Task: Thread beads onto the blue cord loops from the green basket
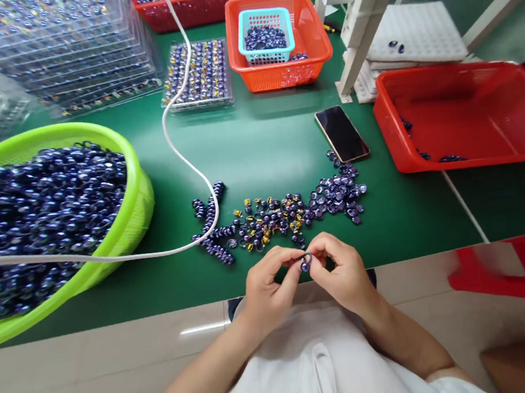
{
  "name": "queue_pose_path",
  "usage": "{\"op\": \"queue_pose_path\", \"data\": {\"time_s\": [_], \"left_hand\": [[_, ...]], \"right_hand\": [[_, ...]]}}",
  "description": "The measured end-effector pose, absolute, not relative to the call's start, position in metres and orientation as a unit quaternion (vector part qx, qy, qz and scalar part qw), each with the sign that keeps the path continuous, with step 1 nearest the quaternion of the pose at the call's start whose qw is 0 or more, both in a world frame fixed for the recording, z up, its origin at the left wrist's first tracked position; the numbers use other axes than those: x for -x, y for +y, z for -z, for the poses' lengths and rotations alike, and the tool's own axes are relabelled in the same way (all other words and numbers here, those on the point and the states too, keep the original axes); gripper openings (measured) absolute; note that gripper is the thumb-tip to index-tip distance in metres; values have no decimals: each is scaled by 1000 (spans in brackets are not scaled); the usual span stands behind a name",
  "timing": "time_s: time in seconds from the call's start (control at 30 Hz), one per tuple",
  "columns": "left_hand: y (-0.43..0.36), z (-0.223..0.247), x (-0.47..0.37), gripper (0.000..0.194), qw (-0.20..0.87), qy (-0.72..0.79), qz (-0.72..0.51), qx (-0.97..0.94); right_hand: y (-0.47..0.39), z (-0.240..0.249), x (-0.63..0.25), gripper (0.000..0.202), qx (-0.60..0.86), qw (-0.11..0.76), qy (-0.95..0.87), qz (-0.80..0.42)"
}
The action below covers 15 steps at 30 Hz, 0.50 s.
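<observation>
Just off the table's front edge, my left hand and my right hand meet fingertip to fingertip. Between them they pinch a small dark blue ring with a shiny rounded bead on its lower side. Beyond my fingers lies a loose pile of bead pieces with yellow parts. To its right spread flat, shiny dark caps. Stacked rows of dark rings lie to the left of the pile.
A green basket full of dark rings stands left, with a white cable looping over it. Clear trays, an orange basket and a phone are farther back. At right are a red bin and a metal post.
</observation>
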<state>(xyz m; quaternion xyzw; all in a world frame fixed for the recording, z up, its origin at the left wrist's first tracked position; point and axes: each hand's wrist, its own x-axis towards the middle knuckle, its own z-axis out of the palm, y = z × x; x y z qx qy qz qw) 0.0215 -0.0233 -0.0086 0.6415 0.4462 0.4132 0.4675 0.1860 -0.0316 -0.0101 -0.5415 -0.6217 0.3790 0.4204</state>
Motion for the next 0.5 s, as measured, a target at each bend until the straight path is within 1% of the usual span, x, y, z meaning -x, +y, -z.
{"op": "queue_pose_path", "data": {"time_s": [0.13,0.17,0.27,0.33,0.4,0.5], "left_hand": [[-23,9,-22,11,515,454,-392,-613],[-22,9,-22,11,525,463,-391,-598],[-19,7,-23,13,555,495,-395,-540],[-16,5,-23,15,580,502,-399,-503],[-12,4,-24,19,604,497,-406,-473],[-8,3,-25,22,634,496,-411,-427]], "right_hand": [[-27,5,-217,9,514,362,-686,-367],[-25,6,-228,8,532,359,-686,-343],[-21,15,-259,8,638,357,-649,-211],[-19,23,-273,10,680,328,-639,-145],[-17,29,-281,13,692,297,-648,-111],[-17,31,-283,12,689,269,-665,-101]]}}
